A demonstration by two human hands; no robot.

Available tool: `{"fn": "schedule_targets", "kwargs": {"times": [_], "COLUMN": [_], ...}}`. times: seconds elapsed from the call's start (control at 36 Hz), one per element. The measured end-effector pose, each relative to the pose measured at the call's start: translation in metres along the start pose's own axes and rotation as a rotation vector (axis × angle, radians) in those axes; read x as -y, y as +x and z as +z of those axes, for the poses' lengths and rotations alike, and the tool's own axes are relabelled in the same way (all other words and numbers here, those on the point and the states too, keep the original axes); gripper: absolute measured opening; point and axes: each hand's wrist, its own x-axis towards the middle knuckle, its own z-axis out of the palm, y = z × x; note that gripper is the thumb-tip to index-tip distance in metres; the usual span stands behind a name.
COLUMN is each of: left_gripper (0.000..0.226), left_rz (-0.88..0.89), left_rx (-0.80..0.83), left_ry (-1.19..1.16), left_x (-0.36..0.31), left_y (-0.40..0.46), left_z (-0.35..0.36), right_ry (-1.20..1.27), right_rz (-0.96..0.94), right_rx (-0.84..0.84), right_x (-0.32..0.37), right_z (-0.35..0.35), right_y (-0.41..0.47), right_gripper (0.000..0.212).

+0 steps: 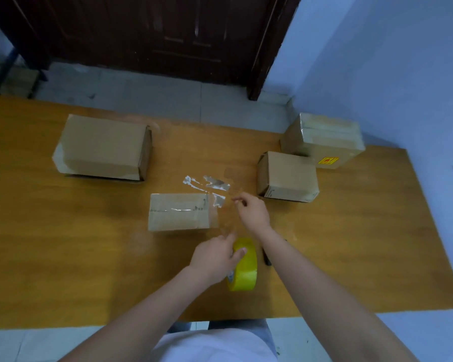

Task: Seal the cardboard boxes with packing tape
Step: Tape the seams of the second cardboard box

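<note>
A small cardboard box (178, 215) lies in the middle of the wooden table (63, 257), with clear tape along its top seam and over its right end. My left hand (215, 259) grips a yellow roll of packing tape (245, 267) standing on edge just in front of the box. My right hand (254, 212) is right of the box and pinches the end of a clear tape strip (228, 220) drawn out from the roll. Crumpled tape scraps (209, 185) lie behind the box.
A large box (102, 147) sits at the back left. A medium box (288, 176) and a taped box with a yellow label (324, 139) stand at the back right. A dark pen-like object (266, 257) lies right of the roll. Behind the table are a dark door and a blue wall.
</note>
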Motion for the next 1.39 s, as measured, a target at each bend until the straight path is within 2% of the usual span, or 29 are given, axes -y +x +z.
{"fn": "schedule_targets", "kwargs": {"times": [0.14, 0.19, 0.28, 0.33, 0.39, 0.44, 0.58, 0.64, 0.72, 0.78, 0.86, 1.0, 1.08, 1.17, 1.39], "left_gripper": [0.039, 0.027, 0.042, 0.051, 0.057, 0.058, 0.057, 0.057, 0.054, 0.057, 0.059, 0.055, 0.062, 0.063, 0.061], "left_rz": [0.136, 0.063, -0.117, -0.17, -0.163, -0.148, -0.158, -0.158, -0.136, -0.134, -0.131, -0.113, -0.122, -0.13, -0.15], "left_rx": [-0.582, -0.674, -0.562, -0.451, -0.404, -0.423, -0.396, -0.381, -0.389, -0.394, -0.403, -0.431, -0.429, -0.424, -0.405], "left_ry": [0.017, 0.062, 0.072, 0.108, 0.134, 0.134, 0.146, 0.131, 0.155, 0.176, 0.199, 0.217, 0.21, 0.208, 0.197], "left_x": [0.02, 0.038, 0.063, 0.078, 0.087, 0.089, 0.086, 0.087, 0.092, 0.093, 0.092, 0.094, 0.093, 0.092, 0.088], "left_y": [-0.006, 0.002, 0.014, 0.019, 0.022, 0.022, 0.022, 0.021, 0.023, 0.025, 0.024, 0.025, 0.024, 0.024, 0.023], "left_z": [-0.023, -0.031, -0.043, -0.04, -0.033, -0.029, -0.029, -0.03, -0.026, -0.025, -0.024, -0.022, -0.024, -0.023, -0.026], "right_ry": [0.013, -0.066, -0.127, -0.147, -0.146, -0.128, -0.135, -0.217, -0.36, -0.423, -0.597, -0.905, -0.978, -0.955, -0.733], "right_rz": [-0.145, -0.189, -0.186, -0.179, -0.167, -0.154, -0.157, -0.161, -0.164, -0.24, -0.366, -0.561, -0.602, -0.565, -0.308], "right_rx": [0.025, 0.102, 0.22, 0.228, 0.228, 0.248, 0.32, 0.291, 0.124, 0.06, 0.141, 0.208, 0.231, 0.243, 0.311], "right_x": [0.024, 0.032, 0.04, 0.043, 0.046, 0.047, 0.048, 0.046, 0.042, 0.043, 0.051, 0.067, 0.073, 0.077, 0.079], "right_z": [-0.007, -0.001, 0.013, 0.021, 0.028, 0.033, 0.028, 0.023, 0.017, 0.015, 0.016, 0.012, 0.008, 0.005, 0.013], "right_y": [-0.021, -0.027, -0.029, -0.03, -0.03, -0.028, -0.017, -0.012, -0.003, 0.003, 0.013, 0.03, 0.035, 0.034, 0.024], "right_gripper": [0.026, 0.029, 0.034, 0.031, 0.028, 0.026, 0.032, 0.034, 0.033, 0.041, 0.052, 0.03, 0.023, 0.023, 0.019]}}
